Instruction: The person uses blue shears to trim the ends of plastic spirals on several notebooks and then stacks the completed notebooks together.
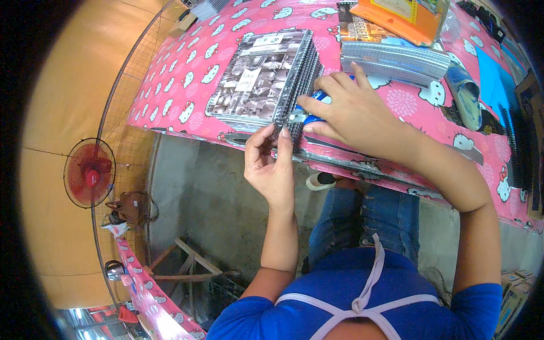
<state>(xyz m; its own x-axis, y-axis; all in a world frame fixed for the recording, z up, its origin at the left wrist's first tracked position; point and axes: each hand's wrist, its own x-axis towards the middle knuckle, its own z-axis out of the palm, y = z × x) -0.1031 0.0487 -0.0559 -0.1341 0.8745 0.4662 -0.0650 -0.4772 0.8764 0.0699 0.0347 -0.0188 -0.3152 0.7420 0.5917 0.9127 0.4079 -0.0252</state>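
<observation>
A stack of spiral-bound notebooks (255,79) with black-and-white photo covers lies near the table's front edge. Black plastic coils run down its right side. My left hand (271,161) is at the stack's near right corner, thumb and fingertips closed around the end of a coil (279,120). From the right, my right hand (354,110) grips a blue-handled tool that looks like pliers (317,106). Its grey metal end is beside the same coil end, just above my left fingertips. My palm and fingers hide part of the tool.
Another stack of bound pages (394,61), topped by an orange packet (396,20), stands at the back right. A bluish pouch (466,97), blue sheets (492,79) and loose black coils (506,141) lie further right. A red fan (90,173) is at the left.
</observation>
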